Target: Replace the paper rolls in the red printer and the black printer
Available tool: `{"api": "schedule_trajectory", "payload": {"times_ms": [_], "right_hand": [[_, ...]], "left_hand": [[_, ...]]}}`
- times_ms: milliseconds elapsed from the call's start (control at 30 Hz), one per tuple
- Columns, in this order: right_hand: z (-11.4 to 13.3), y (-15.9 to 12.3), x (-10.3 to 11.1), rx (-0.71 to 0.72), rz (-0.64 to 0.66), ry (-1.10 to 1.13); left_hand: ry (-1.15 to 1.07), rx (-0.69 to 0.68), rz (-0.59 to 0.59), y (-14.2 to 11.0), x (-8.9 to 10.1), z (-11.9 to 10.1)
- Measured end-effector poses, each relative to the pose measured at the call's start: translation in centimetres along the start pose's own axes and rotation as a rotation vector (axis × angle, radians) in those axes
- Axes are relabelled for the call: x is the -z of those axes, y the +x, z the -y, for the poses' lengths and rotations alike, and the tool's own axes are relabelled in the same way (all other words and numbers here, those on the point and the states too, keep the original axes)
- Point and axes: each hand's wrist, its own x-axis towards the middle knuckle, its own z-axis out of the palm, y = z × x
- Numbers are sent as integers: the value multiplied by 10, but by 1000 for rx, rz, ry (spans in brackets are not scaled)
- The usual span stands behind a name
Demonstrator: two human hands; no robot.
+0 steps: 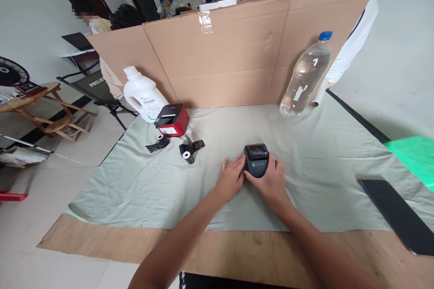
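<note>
A small dark portable receipt printer (257, 167) stands on the cloth between my two hands. My right hand (274, 180) is closed around its right side and near edge, the thumb along the front. Against the printer's left side press the bent fingers of my left hand (231, 177); some fingertips are hidden. Further left lie two black paper rolls with white cores, one roll (187, 156) partly unwound and another roll (161, 141) with its loose end trailing left. Behind them sits a red and black box-shaped printer (172, 120).
A white jug (144, 95) and a large water bottle (305, 76) stand before an upright cardboard panel (230, 67). A dark phone (396, 214) lies at right, near a green bag (412, 156). The cloth (135, 189) is wrinkled over a wooden tabletop (111, 241). People are behind the panel.
</note>
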Motion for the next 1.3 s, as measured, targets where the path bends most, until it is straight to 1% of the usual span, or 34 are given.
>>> {"api": "schedule_trajectory", "payload": {"times_ms": [333, 600, 833, 967, 1167, 1300], "right_hand": [[0, 0, 1, -13, -7, -11], [1, 1, 4, -69, 17, -10], [0, 1, 5, -24, 3, -87], [-1, 1, 5, -13, 14, -104], [-1, 2, 5, -46, 30, -73], [-1, 2, 4, -73, 32, -39]], "left_hand": [[21, -7, 45, 1, 0, 0], [40, -26, 48, 2, -2, 2], [50, -27, 105, 4, 0, 0], [42, -14, 114, 4, 3, -4], [40, -3, 115, 5, 3, -4], [80, -3, 115, 6, 1, -4]]}}
